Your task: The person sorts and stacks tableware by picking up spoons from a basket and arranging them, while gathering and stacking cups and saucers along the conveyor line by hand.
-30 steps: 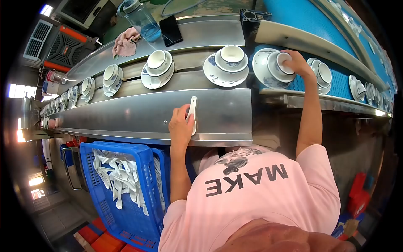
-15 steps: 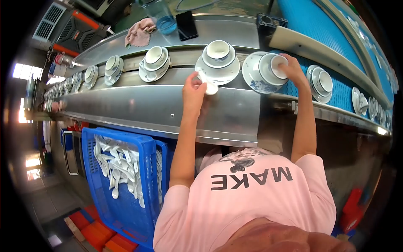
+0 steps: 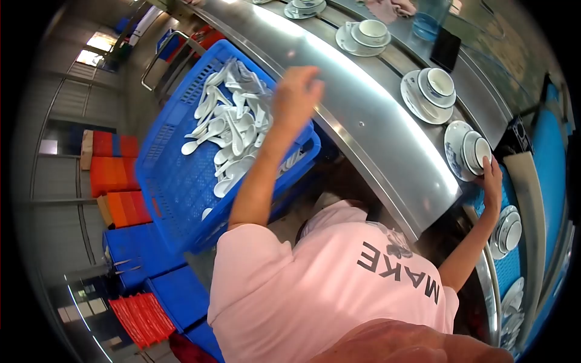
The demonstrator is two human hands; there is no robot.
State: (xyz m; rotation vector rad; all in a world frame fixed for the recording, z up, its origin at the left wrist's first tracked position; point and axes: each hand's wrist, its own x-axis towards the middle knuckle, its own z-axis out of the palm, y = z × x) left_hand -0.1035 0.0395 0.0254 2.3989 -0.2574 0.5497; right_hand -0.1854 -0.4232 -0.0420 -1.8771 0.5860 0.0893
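My left hand [image 3: 296, 97], smeared by motion, is over the steel ledge by the rim of a blue plastic basket [image 3: 175, 175]. Its fingers are too blurred to read. White soup spoons [image 3: 233, 130] lie heaped in the basket. At the end of the line, my right hand [image 3: 493, 184] grips the rim of a small white cup [image 3: 482, 151], which sits in a bowl on a blue-patterned plate [image 3: 455, 142]. One stack over, a spoon [image 3: 431, 109] lies on a plate [image 3: 412, 91] beside a nested bowl and cup [image 3: 440, 83].
More dish stacks [image 3: 370, 31] stand along the track behind the steel ledge [image 3: 363, 121]. Further stacks [image 3: 507, 233] ride the blue belt [image 3: 511, 272] at right. A phone [image 3: 446, 49] and a water jug [image 3: 431, 21] stand behind. Blue crates [image 3: 145, 254] are at lower left.
The view has swung left and down toward the basket. My left hand has let go of the spoon and moved from the plate toward the basket. My right hand stays at the same cup.
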